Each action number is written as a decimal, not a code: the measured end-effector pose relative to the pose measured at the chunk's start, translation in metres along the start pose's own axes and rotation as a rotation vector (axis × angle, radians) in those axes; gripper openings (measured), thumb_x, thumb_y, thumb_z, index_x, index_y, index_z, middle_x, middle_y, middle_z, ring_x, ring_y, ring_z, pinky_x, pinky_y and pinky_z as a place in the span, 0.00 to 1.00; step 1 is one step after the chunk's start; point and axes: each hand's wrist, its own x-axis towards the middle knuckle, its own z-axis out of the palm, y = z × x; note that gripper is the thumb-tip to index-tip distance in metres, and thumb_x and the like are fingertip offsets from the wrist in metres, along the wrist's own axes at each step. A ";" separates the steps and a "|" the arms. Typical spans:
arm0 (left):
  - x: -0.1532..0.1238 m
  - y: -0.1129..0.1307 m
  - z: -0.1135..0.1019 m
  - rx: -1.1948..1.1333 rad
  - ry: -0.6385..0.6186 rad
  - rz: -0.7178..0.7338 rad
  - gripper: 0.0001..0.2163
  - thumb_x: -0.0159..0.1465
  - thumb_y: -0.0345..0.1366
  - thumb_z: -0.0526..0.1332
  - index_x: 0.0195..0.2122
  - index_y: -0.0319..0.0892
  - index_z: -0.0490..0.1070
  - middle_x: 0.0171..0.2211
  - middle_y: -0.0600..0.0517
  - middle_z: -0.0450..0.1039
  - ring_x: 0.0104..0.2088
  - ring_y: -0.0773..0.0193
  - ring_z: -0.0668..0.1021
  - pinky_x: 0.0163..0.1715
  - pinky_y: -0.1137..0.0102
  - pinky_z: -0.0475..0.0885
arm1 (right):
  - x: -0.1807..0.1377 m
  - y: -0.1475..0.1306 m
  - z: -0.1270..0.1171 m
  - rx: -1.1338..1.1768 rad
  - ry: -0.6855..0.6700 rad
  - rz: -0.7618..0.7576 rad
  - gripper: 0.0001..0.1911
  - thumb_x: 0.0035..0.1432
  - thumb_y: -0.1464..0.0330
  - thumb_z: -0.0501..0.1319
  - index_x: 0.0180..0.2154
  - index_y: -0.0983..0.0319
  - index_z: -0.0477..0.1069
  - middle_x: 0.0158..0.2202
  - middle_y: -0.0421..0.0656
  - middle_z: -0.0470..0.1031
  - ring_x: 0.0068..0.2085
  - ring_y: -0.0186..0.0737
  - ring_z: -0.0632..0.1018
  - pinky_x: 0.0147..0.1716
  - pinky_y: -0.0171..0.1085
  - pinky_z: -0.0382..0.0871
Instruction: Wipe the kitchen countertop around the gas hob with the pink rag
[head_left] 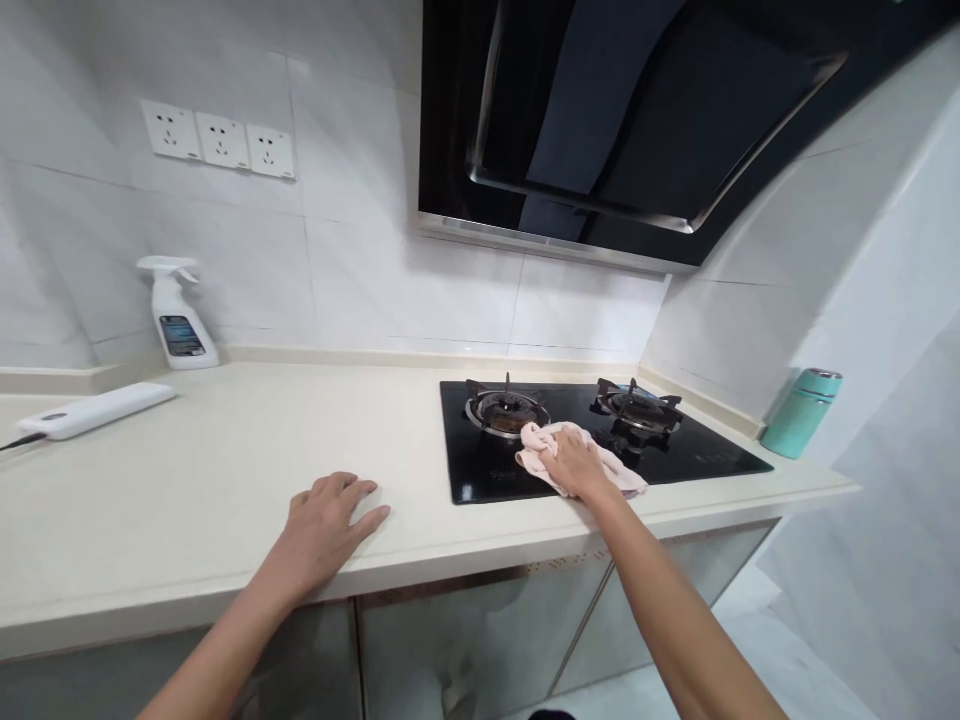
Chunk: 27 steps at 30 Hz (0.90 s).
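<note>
My right hand (576,464) presses a pale pink cloth (619,474) onto the black glass gas stove (480,486), near its front edge. Its fingers are bunched into the fabric and partly hidden by it. Just behind the cloth sits the left burner (508,408), with the right burner (640,408) farther over. My left hand (327,522) rests on the cream countertop (225,480) left of the stove, fingers loosely spread, holding nothing.
A white spray bottle (183,325) stands against the back wall at left, near a white elongated device (105,410) with a black cord. A teal flask (802,415) is right of the stove. Overhead hangs a black range hood (577,130). Wall sockets (223,140) are at upper left.
</note>
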 end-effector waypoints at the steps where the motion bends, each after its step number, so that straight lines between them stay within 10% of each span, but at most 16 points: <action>1: 0.000 0.000 -0.001 -0.002 -0.003 -0.002 0.22 0.70 0.52 0.54 0.55 0.47 0.77 0.57 0.41 0.74 0.58 0.45 0.75 0.56 0.50 0.67 | 0.009 0.001 0.000 -0.004 -0.001 0.019 0.31 0.69 0.58 0.50 0.66 0.69 0.64 0.69 0.60 0.62 0.70 0.58 0.60 0.67 0.54 0.49; 6: 0.003 0.002 -0.004 0.010 -0.045 -0.019 0.24 0.69 0.53 0.52 0.56 0.46 0.77 0.58 0.40 0.74 0.59 0.44 0.74 0.57 0.48 0.67 | 0.027 -0.011 0.000 0.003 0.010 0.072 0.30 0.68 0.58 0.51 0.63 0.71 0.65 0.65 0.63 0.65 0.68 0.60 0.62 0.65 0.54 0.51; 11: 0.006 0.000 -0.004 0.031 -0.029 -0.010 0.25 0.68 0.53 0.51 0.55 0.46 0.78 0.57 0.40 0.75 0.58 0.44 0.75 0.54 0.49 0.69 | -0.019 0.004 -0.003 0.039 0.031 -0.082 0.24 0.68 0.59 0.50 0.59 0.64 0.68 0.62 0.55 0.70 0.62 0.52 0.69 0.63 0.50 0.55; 19: 0.009 -0.009 0.000 0.084 -0.030 -0.004 0.26 0.68 0.54 0.48 0.55 0.49 0.78 0.58 0.42 0.76 0.58 0.43 0.76 0.53 0.51 0.71 | -0.066 0.104 -0.011 0.131 0.165 -0.204 0.26 0.64 0.61 0.50 0.60 0.59 0.71 0.64 0.48 0.71 0.63 0.50 0.70 0.63 0.46 0.59; 27: 0.006 -0.019 0.008 0.135 -0.028 -0.015 0.27 0.69 0.55 0.46 0.57 0.52 0.77 0.60 0.45 0.74 0.60 0.47 0.75 0.55 0.52 0.70 | -0.039 0.211 -0.019 0.054 0.285 0.114 0.26 0.64 0.59 0.49 0.56 0.61 0.74 0.59 0.53 0.74 0.61 0.54 0.71 0.64 0.51 0.59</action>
